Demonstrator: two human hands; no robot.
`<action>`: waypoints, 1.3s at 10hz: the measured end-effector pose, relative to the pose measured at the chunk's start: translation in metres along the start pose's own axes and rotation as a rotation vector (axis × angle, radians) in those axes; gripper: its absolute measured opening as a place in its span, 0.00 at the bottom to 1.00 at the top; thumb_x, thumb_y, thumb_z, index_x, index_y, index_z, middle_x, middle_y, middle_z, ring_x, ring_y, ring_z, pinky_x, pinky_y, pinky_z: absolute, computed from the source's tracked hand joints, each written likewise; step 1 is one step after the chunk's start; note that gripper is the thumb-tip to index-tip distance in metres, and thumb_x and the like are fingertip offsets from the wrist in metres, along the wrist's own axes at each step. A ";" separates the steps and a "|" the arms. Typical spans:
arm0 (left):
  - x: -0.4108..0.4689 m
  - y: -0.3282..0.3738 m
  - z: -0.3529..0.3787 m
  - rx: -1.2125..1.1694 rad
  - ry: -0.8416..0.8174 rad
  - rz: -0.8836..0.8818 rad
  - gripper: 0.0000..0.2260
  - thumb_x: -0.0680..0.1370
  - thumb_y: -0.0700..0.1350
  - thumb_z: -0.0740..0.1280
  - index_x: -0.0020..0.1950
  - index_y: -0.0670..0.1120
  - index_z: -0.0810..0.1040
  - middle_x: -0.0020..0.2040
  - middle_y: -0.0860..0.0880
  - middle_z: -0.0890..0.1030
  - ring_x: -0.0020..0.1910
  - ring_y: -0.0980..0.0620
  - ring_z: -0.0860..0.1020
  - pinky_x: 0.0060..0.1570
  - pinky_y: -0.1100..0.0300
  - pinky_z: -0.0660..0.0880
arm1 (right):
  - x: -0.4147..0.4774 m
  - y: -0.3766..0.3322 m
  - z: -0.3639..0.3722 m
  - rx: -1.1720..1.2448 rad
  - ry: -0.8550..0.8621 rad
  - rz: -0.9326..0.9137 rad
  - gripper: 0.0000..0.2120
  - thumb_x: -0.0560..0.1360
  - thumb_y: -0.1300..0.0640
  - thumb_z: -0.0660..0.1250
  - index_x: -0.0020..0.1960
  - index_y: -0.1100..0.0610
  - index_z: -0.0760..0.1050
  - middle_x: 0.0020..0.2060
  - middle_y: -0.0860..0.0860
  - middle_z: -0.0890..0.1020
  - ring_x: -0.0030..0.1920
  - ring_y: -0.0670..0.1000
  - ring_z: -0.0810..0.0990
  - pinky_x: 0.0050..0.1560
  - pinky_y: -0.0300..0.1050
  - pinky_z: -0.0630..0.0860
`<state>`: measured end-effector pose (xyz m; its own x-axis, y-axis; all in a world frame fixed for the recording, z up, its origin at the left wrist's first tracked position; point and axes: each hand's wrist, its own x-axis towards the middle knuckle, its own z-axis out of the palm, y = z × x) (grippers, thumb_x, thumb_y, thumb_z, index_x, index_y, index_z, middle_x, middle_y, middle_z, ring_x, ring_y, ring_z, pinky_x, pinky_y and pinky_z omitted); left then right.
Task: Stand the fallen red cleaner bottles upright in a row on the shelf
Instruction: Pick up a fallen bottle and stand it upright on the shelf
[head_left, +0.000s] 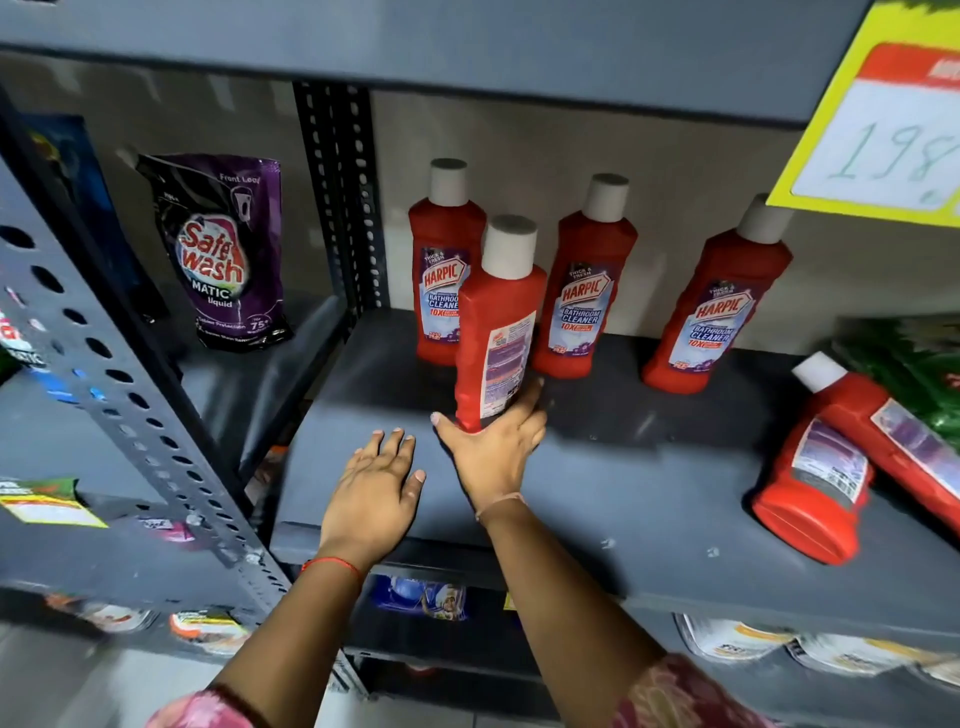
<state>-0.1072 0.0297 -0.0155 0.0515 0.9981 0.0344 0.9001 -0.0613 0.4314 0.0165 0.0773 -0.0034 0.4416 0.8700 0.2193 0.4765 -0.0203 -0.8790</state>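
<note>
A grey metal shelf (649, 467) fills the middle of the frame, with three red cleaner bottles (584, 291) standing upright along its back wall, white caps up and front labels facing out. At the right edge of the frame two more red bottles (815, 483) lie on their sides, one resting across the other, beside green packets (914, 364). A yellow price card (883, 130) hangs from the shelf above at upper right and covers part of the cap of the rightmost standing bottle. At left, past a perforated upright post (343, 197), a purple detergent pouch (223, 249) stands in the neighbouring bay. In the centre of the frame the right hand (493, 447) grips the base of a fourth red bottle (496, 322), thumb on one side and fingers wrapped round the other; this bottle is upright, back label outward, in front of the standing row and overlapping the leftmost one. The left hand (371, 483) lies just beside it, palm down, fingers slightly spread and holding nothing, over the bare shelf front.
</note>
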 end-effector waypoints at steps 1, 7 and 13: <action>0.000 0.001 -0.001 0.001 -0.001 0.003 0.23 0.80 0.51 0.52 0.74 0.47 0.55 0.76 0.49 0.57 0.76 0.50 0.49 0.75 0.54 0.46 | 0.000 -0.002 -0.001 -0.049 0.026 0.027 0.50 0.56 0.50 0.79 0.69 0.61 0.55 0.60 0.62 0.67 0.61 0.60 0.63 0.65 0.54 0.62; 0.000 0.001 0.000 0.033 0.003 0.008 0.22 0.80 0.50 0.52 0.73 0.46 0.56 0.76 0.48 0.57 0.76 0.49 0.50 0.75 0.53 0.48 | 0.050 0.031 -0.044 0.469 -0.626 0.200 0.22 0.68 0.75 0.64 0.61 0.64 0.70 0.59 0.62 0.76 0.53 0.53 0.76 0.56 0.45 0.73; -0.010 0.009 -0.005 -0.184 0.045 0.071 0.19 0.80 0.44 0.56 0.70 0.42 0.64 0.73 0.44 0.64 0.75 0.50 0.57 0.74 0.58 0.50 | 0.019 0.039 -0.082 0.149 -0.593 0.011 0.34 0.71 0.65 0.67 0.72 0.57 0.56 0.74 0.54 0.59 0.73 0.53 0.58 0.72 0.44 0.56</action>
<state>-0.1018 0.0189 -0.0072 0.0890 0.9901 0.1087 0.8003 -0.1361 0.5840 0.1061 0.0526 0.0017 -0.0731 0.9970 -0.0263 0.3442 0.0004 -0.9389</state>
